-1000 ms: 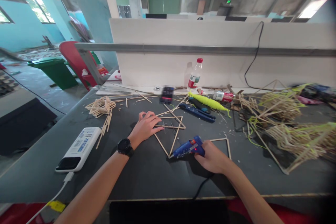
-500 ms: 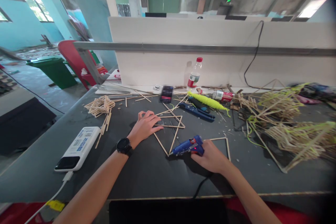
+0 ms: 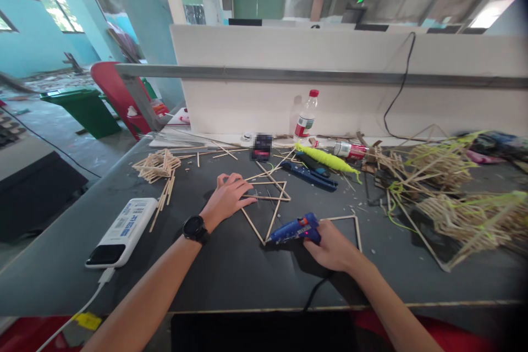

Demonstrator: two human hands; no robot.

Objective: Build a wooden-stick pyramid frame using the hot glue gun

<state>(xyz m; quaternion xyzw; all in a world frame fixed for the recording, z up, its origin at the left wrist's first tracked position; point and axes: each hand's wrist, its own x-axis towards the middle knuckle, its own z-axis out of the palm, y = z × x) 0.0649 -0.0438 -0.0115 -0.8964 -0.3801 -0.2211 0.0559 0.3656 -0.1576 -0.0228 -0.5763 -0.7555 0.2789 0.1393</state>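
My right hand is wrapped round the handle of a blue hot glue gun. The gun's nozzle touches or nearly touches the near corner of a frame of thin wooden sticks, where two sticks meet in a V. Over the frame's left end lies my left hand, its thumb and fingers closed about the sticks and holding them to the table; the exact contact is hidden beneath the fingers. Beyond the glue gun, partly behind my right hand, lies an angled piece of joined sticks.
A white power bank with a cable lies left, near a stick pile. Behind the frame are blue-handled cutters, a yellow-green bundle and an upright bottle. Stick structures crowd the right side.
Almost nothing differs. My right thumb has shifted slightly on the glue gun, while the nozzle stays at the same corner and my left hand keeps its place.
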